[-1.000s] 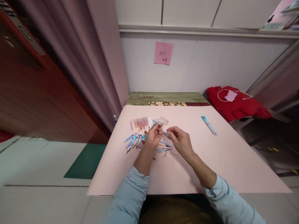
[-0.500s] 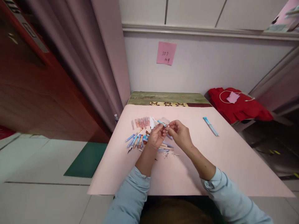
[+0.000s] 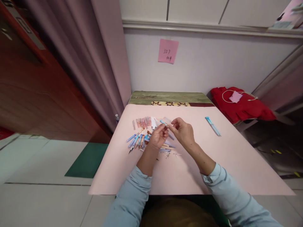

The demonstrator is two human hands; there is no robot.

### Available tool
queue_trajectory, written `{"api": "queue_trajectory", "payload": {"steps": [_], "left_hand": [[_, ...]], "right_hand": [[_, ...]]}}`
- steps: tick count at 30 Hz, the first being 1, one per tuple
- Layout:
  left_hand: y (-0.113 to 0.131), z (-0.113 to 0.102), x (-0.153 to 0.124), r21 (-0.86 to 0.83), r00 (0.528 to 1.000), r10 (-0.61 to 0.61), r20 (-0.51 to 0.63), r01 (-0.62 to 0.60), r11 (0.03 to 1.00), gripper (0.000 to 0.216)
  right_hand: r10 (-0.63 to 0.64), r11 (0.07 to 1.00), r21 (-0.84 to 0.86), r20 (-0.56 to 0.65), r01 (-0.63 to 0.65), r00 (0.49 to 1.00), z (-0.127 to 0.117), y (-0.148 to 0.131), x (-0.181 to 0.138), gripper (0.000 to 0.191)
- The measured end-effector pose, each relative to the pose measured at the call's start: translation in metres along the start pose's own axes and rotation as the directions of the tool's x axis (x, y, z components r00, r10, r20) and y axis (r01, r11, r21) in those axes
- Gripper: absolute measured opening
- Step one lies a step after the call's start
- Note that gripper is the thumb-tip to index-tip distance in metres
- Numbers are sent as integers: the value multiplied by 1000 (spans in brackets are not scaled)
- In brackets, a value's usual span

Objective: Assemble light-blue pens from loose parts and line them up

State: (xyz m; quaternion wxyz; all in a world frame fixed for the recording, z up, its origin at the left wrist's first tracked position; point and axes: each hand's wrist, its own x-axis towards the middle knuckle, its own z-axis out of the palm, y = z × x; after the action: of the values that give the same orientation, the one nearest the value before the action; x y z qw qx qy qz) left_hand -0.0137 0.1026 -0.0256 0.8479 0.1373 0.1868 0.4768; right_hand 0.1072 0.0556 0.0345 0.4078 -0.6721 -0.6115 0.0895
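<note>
Above the pen pile [image 3: 139, 140] on the pink surface [image 3: 213, 164], gripping a small blue pen [image 3: 163, 122] in the curled left hand [image 3: 159, 136]. Pinching its near end with the right hand [image 3: 183, 132], well apart from it a second ago.

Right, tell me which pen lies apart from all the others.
The light blue pen alone at the right of the pink sheet; the rest lie in the pile, bar one held pen.

Pink table [image 3: 236, 157] with scattered pens [image 3: 138, 141]
</note>
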Motion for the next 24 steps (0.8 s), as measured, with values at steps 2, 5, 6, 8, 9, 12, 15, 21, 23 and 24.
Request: {"api": "queue_trajectory", "payload": {"steps": [2, 5, 6, 8, 9, 12, 15, 21, 23, 24], "left_hand": [[3, 1, 0, -56, 1000, -7, -13, 6, 998, 7], [13, 3, 0, -162, 998, 32, -56, -41, 986, 11], [17, 3, 0, -191, 995, 59, -83, -74, 979, 15], [24, 4, 0, -223, 983, 116, -141, -146, 964, 21], [26, 4, 0, -223, 977, 137, -162, -172, 960, 22], [30, 5, 0, -189, 968, 155, -198, -193, 963, 22], [28, 7, 0, -169, 969, 144, -200, -179, 969, 21], [23, 5, 1, -177, 974, 136, -178, -168, 970, 22], [22, 5, 1, -162, 974, 133, -183, -163, 973, 22], [22, 5, 1, -155, 974, 133, -185, -162, 975, 22]], "right_hand": [[18, 1000, -15, -15, -18, 1000, 1, 1, 2, 33], [53, 996, 74, -13, -52, 999, 1, 6, -2, 39], [62, 994, 93, -7, -61, 998, 0, 9, -6, 39], [64, 994, 93, 18, -66, 998, -2, 16, -17, 36], [58, 995, 78, 36, -60, 998, -3, 20, -23, 33], [13, 1000, 11, 114, -14, 993, -6, 33, -45, 25], [-51, 998, -29, 208, 59, 977, -10, 40, -64, 18], [-173, 974, -73, 373, 215, 911, -9, 32, -88, 13], [-158, 966, -123, 422, 229, 893, -4, 25, -92, 11], [-137, 961, -157, 443, 227, 886, -2, 22, -94, 10]]}}
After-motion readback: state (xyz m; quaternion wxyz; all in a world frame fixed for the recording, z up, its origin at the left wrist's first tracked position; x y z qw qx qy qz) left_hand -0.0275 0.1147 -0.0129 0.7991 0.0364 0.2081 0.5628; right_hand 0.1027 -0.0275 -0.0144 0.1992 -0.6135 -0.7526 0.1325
